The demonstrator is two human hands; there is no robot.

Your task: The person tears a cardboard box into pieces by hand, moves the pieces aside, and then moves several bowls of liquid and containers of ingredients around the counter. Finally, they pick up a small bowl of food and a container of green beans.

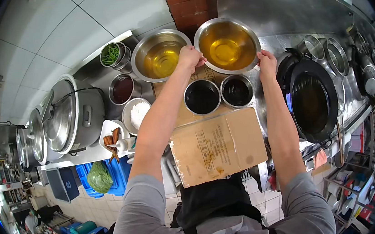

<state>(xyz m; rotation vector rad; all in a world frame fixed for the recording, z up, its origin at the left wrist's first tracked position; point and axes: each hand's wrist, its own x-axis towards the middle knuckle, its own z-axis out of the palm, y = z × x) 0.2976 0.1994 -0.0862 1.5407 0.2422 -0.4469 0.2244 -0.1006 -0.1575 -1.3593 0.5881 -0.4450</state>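
I report both hands apart, one on either side of a wide steel bowl (243, 32) at the far edge of the work area. My left hand (189, 58) has its fingers at the near-left part of the rim; my right hand (267, 61) has thumb and fingers at the opposite side. In my judgement the two-sided hold serves to keep the bowl level, since it contains a loose yellow liquid (225, 52) that could slop over the lip. Whether the base bears on the surface or is slightly raised, I cannot tell. A second steel bowl (142, 45), also with yellow liquid, stands just beside it, to the left, under my left wrist. Two steel pots (186, 100) of dark liquid stand side by side between my forearms, directly on the near side of the held bowl; these obstruct a straight path toward my body. Nearer me lies a cardboard piece (244, 134), presumably there to catch drips. To the left I note a cup of cut greens (110, 55), a container of dark red sauce (135, 91), a bowl of white powder (139, 114) and a large lidded cooker (90, 112). To the right, a black wok (331, 97) containing dark liquid crowds the space beside my right forearm, limiting sideways clearance there.
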